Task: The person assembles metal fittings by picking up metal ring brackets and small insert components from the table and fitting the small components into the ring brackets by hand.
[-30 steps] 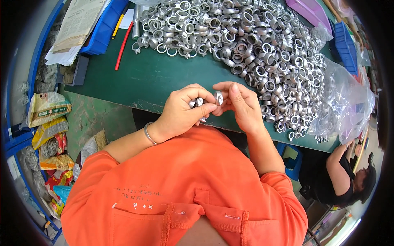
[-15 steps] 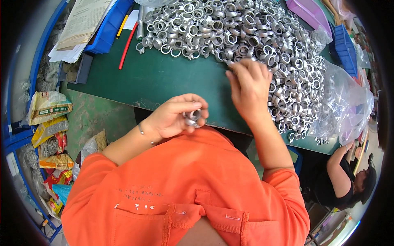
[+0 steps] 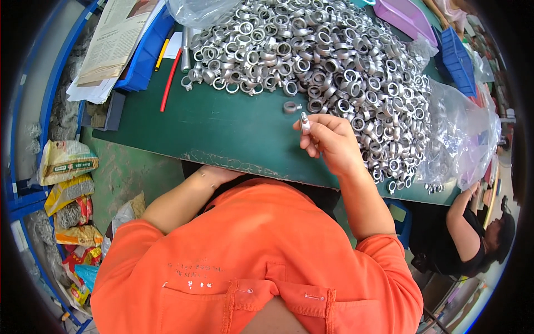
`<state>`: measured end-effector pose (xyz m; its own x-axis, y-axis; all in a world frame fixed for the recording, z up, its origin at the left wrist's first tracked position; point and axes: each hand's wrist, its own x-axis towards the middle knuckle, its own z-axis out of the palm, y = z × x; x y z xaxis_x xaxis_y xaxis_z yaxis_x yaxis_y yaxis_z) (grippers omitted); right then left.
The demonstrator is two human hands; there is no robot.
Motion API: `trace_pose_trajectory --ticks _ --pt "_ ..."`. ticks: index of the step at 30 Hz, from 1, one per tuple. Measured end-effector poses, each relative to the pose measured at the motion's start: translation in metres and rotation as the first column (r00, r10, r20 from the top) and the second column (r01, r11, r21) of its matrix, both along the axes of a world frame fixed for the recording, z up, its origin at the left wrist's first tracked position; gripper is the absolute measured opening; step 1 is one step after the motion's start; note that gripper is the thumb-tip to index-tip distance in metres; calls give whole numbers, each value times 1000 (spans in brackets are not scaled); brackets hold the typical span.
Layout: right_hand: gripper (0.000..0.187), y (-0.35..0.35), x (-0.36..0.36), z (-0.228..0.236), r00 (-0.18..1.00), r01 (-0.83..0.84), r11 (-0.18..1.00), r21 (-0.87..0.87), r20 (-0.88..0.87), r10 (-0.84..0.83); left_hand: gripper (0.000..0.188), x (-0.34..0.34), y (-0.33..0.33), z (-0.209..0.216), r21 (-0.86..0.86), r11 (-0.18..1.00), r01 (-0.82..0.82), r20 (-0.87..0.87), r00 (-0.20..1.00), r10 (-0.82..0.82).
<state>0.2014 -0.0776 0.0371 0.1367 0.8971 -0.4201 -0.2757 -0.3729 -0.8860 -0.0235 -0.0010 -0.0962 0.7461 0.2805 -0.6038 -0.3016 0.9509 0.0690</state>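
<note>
Between thumb and fingers of my right hand is a small silvery metal ring with a lug on top, held above the table in front of the pile. Just beyond it, a single metal ring lies apart on the green tabletop. A large heap of similar metal rings spreads over the far and right side of the table. My left hand is low at the table's near edge, its fingers hidden beneath that edge; what it holds, if anything, does not show.
A red stick and a yellow pen lie at the left, beside a blue bin with papers. Clear plastic bags and a purple tray border the heap. At the right a person in black sits close by.
My left hand, which held metal rings in front of me, has dropped to under the table edge. My right hand has drawn back from the heap with a ring. One ring now lies apart.
</note>
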Motion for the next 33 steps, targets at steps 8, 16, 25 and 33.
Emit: trace_pose_trajectory --ticks 8,16,25,33 --pt "17 -10 2 1 998 64 996 54 12 -65 26 47 9 -6 164 986 -4 79 997 -9" --pt "18 -10 -1 -5 999 37 987 159 20 -41 26 15 2 -9 378 882 280 -379 917 -128" --pt "14 -13 -3 -5 998 63 974 218 -4 -64 25 -60 5 93 383 -481 788 -923 310 -228" --pt "8 -2 -43 -16 662 -549 430 717 687 -300 46 11 5 117 299 903 309 65 937 -343"
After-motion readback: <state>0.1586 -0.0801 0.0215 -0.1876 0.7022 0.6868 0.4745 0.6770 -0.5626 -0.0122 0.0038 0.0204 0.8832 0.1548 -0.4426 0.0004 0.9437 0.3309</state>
